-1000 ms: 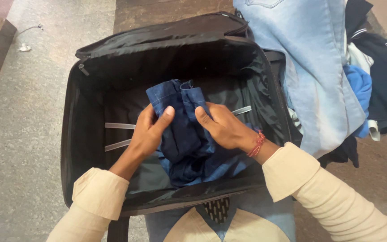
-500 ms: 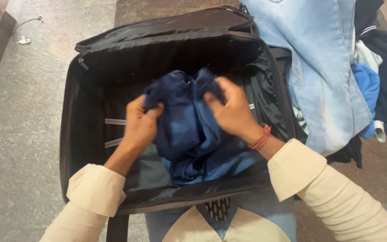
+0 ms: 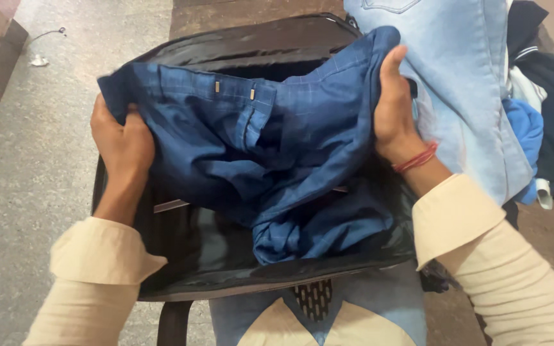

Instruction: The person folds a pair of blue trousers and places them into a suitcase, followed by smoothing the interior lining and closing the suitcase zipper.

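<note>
The person is holding a pair of dark blue checked fabric trousers point(image 3: 258, 147) spread above the open black soft-sided suitcase point(image 3: 238, 269), which is lying on the floor just in front of them. The left hand point(image 3: 120, 144) is gripping the waistband end at the left, fingers curled shut into the cloth; the right hand point(image 3: 394, 106) is pinching the other edge at the right, thumb over and fingers tucked behind the fabric. The trousers are sagging in the middle and their lower folds are trailing into the case, so the cloth looks soft, light and limp, not slippery. The firmer waistband, with its belt loops, looks like the surest place to grip. To the right, pale blue denim jeans point(image 3: 463, 90) are lying beside a heap of dark and blue clothes point(image 3: 549, 122).
</note>
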